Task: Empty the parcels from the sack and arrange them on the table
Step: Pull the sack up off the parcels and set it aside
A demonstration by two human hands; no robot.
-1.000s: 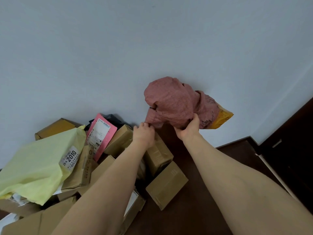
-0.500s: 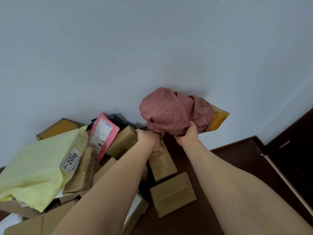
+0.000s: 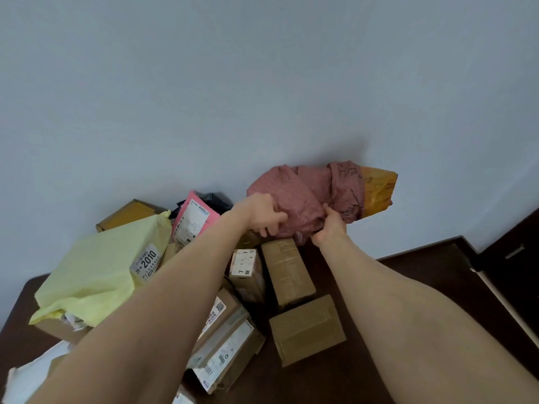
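Observation:
A crumpled reddish sack (image 3: 303,196) with a yellow end (image 3: 377,191) hangs against the wall above the dark table (image 3: 408,272). My left hand (image 3: 262,212) grips its left side and my right hand (image 3: 331,223) pinches its lower edge. Below and to the left lies a heap of parcels: a yellow-green bag (image 3: 96,266) labelled 2010, a pink mailer (image 3: 194,217) and several brown cardboard boxes, among them a long box (image 3: 287,271) and a squat box (image 3: 307,329). What the sack holds is hidden.
A pale wall (image 3: 262,83) stands right behind the table. The table's right edge (image 3: 478,255) drops off beside a dark door or cabinet (image 3: 516,258). A white package (image 3: 32,371) lies at the bottom left corner.
Both hands have lowered the sack toward the boxes and bunched it up more. My left hand has shifted from the sack's bottom edge up onto its left side.

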